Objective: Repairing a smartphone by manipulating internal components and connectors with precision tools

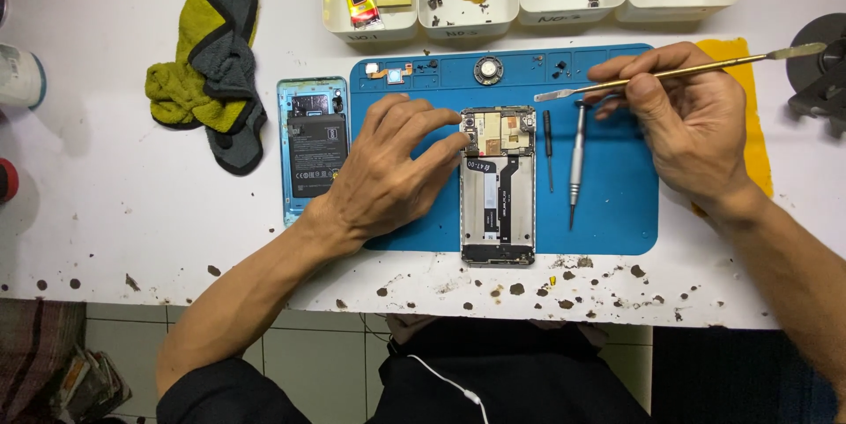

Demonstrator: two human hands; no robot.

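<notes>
A: Where is the opened phone?

B: The opened phone (498, 186) lies lengthwise on the blue work mat (617, 204), its near end overhanging the mat's near edge onto the white table (115, 230).

A: And the hands?

B: The left hand (388, 173) rests on the mat left of the phone, fingers spread and released, fingertips touching the phone's far-left corner by the circuit board. The right hand (692, 120) pinches a thin metal spudger (679, 70), which runs left to right with its flat tip above the mat's far part.

A: Room to move?

B: Just right of the phone lie a small black screwdriver (547, 146) and a silver screwdriver (577, 159), close together; right of them the mat is bare up to its edge. Left of the mat, touching its edge, sits a blue phone back with a battery (314, 146), then a yellow and grey cloth (211, 63). White trays (467, 14) line the far edge. The table's near edge is chipped and spotted.
</notes>
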